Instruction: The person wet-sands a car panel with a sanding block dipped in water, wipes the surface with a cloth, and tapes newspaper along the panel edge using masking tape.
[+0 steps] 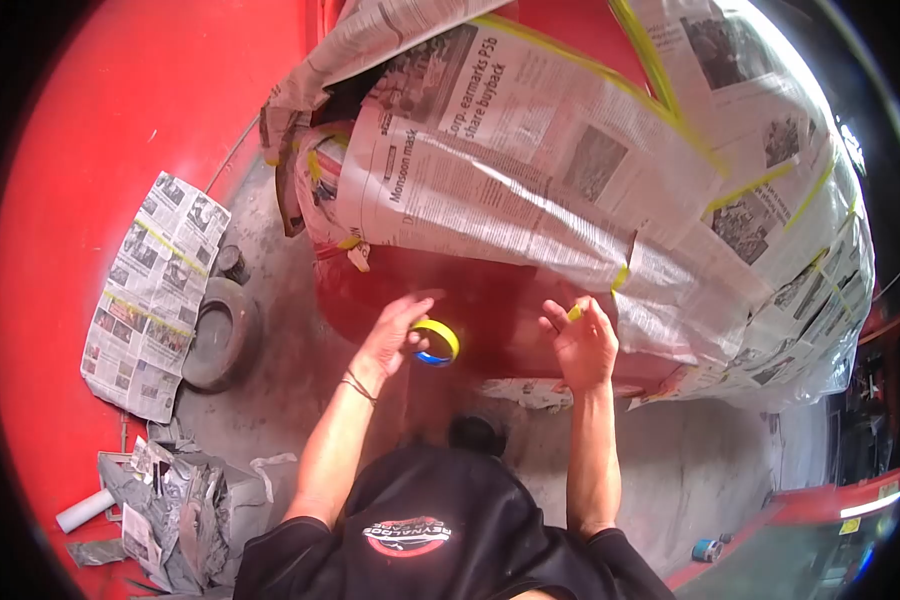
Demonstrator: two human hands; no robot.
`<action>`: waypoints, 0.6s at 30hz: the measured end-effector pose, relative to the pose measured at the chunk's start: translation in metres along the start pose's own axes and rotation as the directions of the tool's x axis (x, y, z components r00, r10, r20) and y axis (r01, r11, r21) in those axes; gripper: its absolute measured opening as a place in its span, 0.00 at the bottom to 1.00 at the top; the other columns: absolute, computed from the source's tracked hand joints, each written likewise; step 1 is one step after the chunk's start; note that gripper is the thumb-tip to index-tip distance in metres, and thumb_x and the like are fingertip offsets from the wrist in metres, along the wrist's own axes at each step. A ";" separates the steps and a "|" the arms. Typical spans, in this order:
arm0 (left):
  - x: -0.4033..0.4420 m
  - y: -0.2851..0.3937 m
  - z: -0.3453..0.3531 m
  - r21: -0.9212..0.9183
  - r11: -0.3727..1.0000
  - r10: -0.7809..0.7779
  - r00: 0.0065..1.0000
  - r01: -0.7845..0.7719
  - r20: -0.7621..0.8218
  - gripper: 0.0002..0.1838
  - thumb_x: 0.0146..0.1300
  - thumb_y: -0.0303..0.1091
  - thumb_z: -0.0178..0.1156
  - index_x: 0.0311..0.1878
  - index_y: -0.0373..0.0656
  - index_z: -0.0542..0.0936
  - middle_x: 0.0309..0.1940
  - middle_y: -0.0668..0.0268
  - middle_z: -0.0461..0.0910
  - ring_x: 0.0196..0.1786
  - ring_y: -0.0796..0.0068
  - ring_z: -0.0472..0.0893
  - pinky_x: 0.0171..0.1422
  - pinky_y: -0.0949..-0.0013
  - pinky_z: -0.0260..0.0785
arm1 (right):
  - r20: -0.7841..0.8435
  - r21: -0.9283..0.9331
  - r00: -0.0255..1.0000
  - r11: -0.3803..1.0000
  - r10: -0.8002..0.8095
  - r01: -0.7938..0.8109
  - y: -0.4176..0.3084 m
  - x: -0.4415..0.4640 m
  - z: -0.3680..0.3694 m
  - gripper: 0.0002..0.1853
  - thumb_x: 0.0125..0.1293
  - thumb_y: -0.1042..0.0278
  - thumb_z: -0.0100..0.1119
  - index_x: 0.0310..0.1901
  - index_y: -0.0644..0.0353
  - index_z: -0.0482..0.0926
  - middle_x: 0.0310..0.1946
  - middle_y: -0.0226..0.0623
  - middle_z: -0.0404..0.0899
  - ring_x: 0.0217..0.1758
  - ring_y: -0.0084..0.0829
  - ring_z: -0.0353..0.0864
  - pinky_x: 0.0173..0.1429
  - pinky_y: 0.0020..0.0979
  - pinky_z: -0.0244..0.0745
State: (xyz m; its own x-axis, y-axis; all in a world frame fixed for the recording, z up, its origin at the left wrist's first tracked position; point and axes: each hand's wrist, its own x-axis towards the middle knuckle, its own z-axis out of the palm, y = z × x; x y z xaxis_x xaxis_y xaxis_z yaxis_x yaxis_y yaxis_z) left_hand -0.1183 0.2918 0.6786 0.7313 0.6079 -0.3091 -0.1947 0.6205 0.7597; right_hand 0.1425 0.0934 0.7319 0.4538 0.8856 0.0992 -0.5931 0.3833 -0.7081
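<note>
Yellow masking tape, a roll [438, 342] with a blue inner side, is in my left hand [395, 335], whose fingers hold its left edge. My right hand [582, 342] is raised to the right of it, with a small piece of yellow tape [575, 312] pinched at the fingertips. Both hands are in front of a dark red car panel [470, 290]. Above them, newspaper sheets [530, 190] cover the car body, joined by strips of yellow tape.
A newspaper-covered panel [155, 300] leans against the red wall [80, 180] at left, beside a tire [220, 335]. Crumpled paper [185, 510] lies at the lower left. On the floor at lower right is a small teal roll [707, 550], near another vehicle [820, 550].
</note>
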 end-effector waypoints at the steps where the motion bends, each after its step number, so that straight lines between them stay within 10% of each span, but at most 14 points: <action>1: 0.009 -0.005 0.001 -0.038 0.999 -0.005 1.000 0.006 0.024 0.22 0.83 0.38 0.65 0.73 0.40 0.81 0.26 0.82 0.66 0.22 0.91 0.64 0.27 0.78 0.54 | 0.027 -0.026 0.999 0.999 -0.032 0.033 -0.003 0.001 -0.002 0.13 0.84 0.53 0.59 0.46 0.54 0.82 0.50 0.31 0.84 0.69 0.46 0.85 0.71 0.55 0.77; 7: 0.008 0.025 0.042 -0.169 0.926 0.342 0.940 -0.336 0.004 0.25 0.81 0.38 0.67 0.77 0.44 0.79 0.33 0.81 0.73 0.24 0.88 0.68 0.28 0.78 0.62 | 0.116 -0.160 0.958 0.947 -0.264 0.280 -0.029 0.008 -0.025 0.11 0.79 0.60 0.61 0.42 0.59 0.79 0.40 0.33 0.76 0.51 0.30 0.80 0.61 0.37 0.75; 13: 0.006 0.089 0.030 0.108 0.817 0.576 0.807 -0.566 -0.130 0.19 0.74 0.49 0.77 0.55 0.49 0.83 0.38 0.81 0.81 0.34 0.92 0.78 0.32 0.79 0.67 | 0.167 -0.266 0.923 0.885 -0.347 0.382 -0.070 0.015 0.020 0.07 0.78 0.67 0.64 0.42 0.62 0.83 0.38 0.31 0.75 0.42 0.26 0.75 0.50 0.32 0.73; 17: -0.012 0.153 0.037 0.332 0.794 0.603 0.725 -0.509 -0.331 0.31 0.71 0.59 0.78 0.55 0.41 0.78 0.35 0.74 0.83 0.30 0.90 0.76 0.28 0.78 0.62 | 0.195 -0.434 0.945 0.840 -0.264 0.324 -0.089 0.018 0.030 0.08 0.79 0.66 0.65 0.43 0.63 0.85 0.39 0.30 0.80 0.44 0.24 0.79 0.53 0.30 0.73; 18: -0.007 0.170 0.015 0.344 0.864 0.466 0.842 -0.367 -0.273 0.31 0.70 0.62 0.78 0.52 0.41 0.80 0.34 0.70 0.85 0.26 0.89 0.77 0.26 0.79 0.64 | 0.156 -0.481 0.971 0.845 -0.180 0.234 -0.094 0.014 0.028 0.08 0.79 0.66 0.65 0.43 0.62 0.85 0.40 0.30 0.82 0.47 0.24 0.80 0.55 0.30 0.73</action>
State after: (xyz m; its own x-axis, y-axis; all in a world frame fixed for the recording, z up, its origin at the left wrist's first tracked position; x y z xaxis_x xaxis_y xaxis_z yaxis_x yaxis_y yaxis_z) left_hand -0.1469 0.3858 0.8188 0.3466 0.9360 -0.0622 -0.2115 0.1426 0.9669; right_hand 0.1861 0.0767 0.8192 0.4435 0.8320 0.3332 -0.0747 0.4048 -0.9113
